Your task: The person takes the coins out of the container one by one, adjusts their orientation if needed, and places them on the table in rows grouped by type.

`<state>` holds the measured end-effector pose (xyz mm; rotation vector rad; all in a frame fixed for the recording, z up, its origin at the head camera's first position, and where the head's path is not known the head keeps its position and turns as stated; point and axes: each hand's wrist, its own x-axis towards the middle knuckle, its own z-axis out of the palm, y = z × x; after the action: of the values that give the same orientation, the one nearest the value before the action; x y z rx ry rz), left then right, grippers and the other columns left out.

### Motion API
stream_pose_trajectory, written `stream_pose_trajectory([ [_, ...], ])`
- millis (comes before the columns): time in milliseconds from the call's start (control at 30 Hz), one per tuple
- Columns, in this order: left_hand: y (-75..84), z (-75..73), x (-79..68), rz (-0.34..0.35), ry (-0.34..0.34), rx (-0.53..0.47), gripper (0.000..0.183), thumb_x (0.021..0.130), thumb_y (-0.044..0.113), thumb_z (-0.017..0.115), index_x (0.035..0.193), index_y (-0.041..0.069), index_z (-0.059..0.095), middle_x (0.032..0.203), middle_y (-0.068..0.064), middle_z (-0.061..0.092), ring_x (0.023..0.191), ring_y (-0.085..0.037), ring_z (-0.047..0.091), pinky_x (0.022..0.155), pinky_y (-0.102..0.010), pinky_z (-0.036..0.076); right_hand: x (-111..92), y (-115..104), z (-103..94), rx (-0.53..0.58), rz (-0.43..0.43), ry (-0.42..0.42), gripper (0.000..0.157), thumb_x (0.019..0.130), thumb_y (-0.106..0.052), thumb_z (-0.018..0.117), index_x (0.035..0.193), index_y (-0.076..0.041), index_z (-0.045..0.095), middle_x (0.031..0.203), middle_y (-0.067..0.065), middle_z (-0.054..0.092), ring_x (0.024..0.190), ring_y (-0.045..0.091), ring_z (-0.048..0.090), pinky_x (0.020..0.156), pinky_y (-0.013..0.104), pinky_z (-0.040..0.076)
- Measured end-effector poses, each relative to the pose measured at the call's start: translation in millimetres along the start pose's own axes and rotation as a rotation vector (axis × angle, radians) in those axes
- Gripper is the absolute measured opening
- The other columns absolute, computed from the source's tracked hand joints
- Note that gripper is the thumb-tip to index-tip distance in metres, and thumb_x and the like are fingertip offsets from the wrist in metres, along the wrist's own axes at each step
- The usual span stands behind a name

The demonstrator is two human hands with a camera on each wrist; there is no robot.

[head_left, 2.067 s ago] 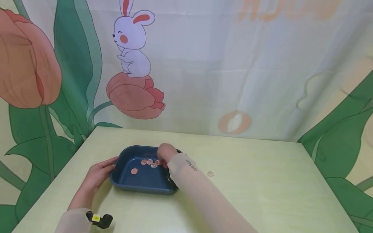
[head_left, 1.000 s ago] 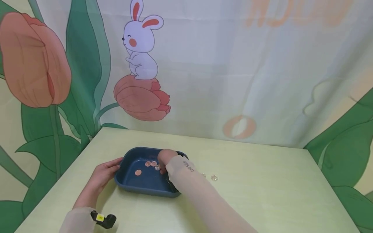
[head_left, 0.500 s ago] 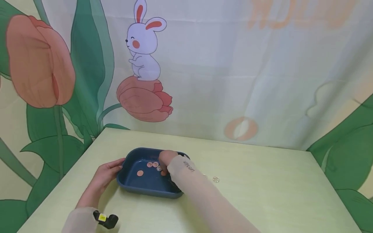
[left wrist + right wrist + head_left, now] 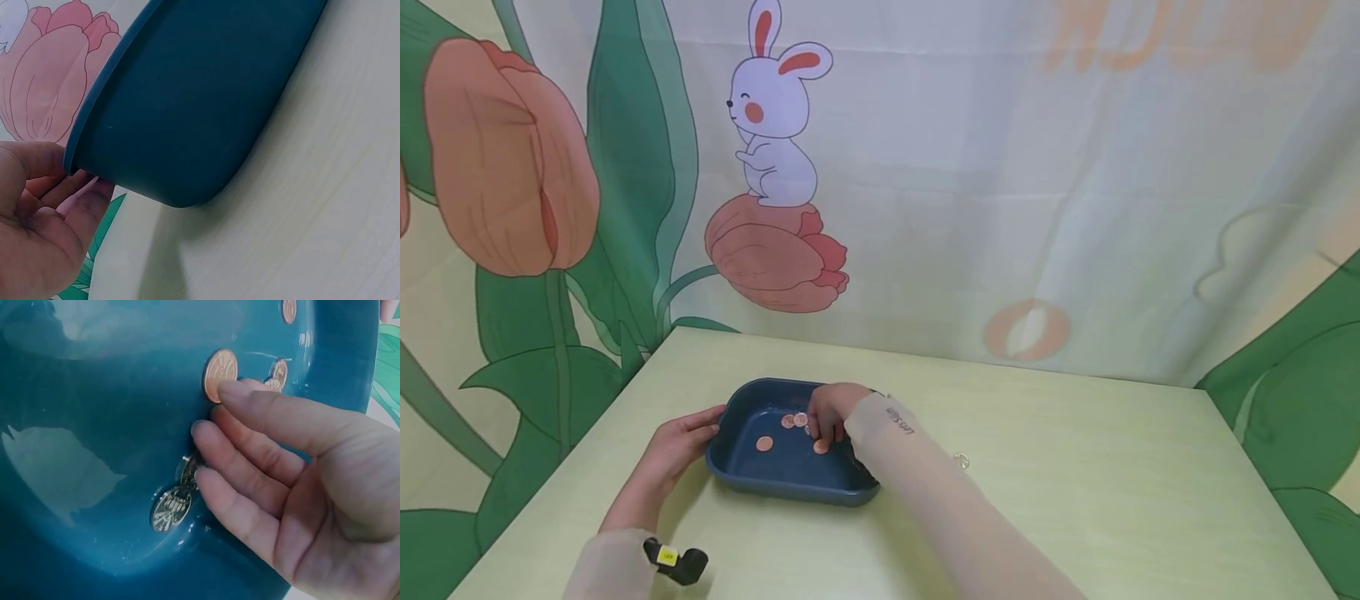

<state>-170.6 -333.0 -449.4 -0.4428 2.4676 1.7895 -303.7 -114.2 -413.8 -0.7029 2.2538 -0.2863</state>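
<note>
In the head view, a blue tray [image 4: 790, 490] sits on the table [image 4: 1075, 500] at lower centre, the left hand [image 4: 676, 442] at its left end and the right hand [image 4: 835, 410] inside its right part among coins [image 4: 764, 443], while a loose coin [image 4: 962, 460] shows on the table beside the right sleeve [image 4: 932, 475]. In the left wrist view, the left hand grips the tray's rim at lower left. In the right wrist view, the right hand's fingers are loosely bent and parted, thumb tip touching a copper coin [image 4: 220, 370] at upper centre, silvery coins [image 4: 170, 508] at lower centre.
</note>
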Motion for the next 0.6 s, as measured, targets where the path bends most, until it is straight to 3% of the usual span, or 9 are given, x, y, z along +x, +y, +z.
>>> stream_pose_trajectory([
  [300, -1.7, 0.7, 1.9, 0.005, 0.0, -0.004, 0.045, 0.102, 0.009, 0.044, 0.146, -0.001, 0.043, 0.15, -0.022, 0.042, 0.128, -0.015, 0.056, 0.096, -0.021, 0.054, -6, -4, 1.5, -0.086, -0.054, -0.061, 0.017, 0.083, -0.012, 0.078, 0.084, -0.01, 0.062, 0.077, -0.001, 0.056, 0.07, 0.017, 0.054, 0.059, 0.027, 0.042],
  [500, -0.6, 0.1, 2.7, 0.008, 0.003, 0.002, 0.045, 0.102, 0.008, 0.043, 0.146, -0.001, 0.043, 0.15, -0.023, 0.043, 0.131, -0.021, 0.054, 0.098, -0.023, 0.054, -11, -10, 4.0, -0.223, -0.083, 0.004, 0.016, 0.083, -0.014, 0.078, 0.08, -0.014, 0.062, 0.073, -0.003, 0.054, 0.064, 0.012, 0.049, 0.057, 0.025, 0.04],
  [600, 0.1, 0.5, 2.5, 0.016, -0.002, 0.003, 0.045, 0.103, 0.009, 0.044, 0.146, -0.002, 0.043, 0.15, -0.024, 0.042, 0.134, -0.027, 0.052, 0.099, -0.025, 0.054, -10, -10, 5.9, -0.214, -0.077, 0.045, 0.014, 0.083, -0.01, 0.077, 0.078, -0.012, 0.065, 0.071, -0.003, 0.055, 0.064, 0.012, 0.05, 0.058, 0.026, 0.042],
])
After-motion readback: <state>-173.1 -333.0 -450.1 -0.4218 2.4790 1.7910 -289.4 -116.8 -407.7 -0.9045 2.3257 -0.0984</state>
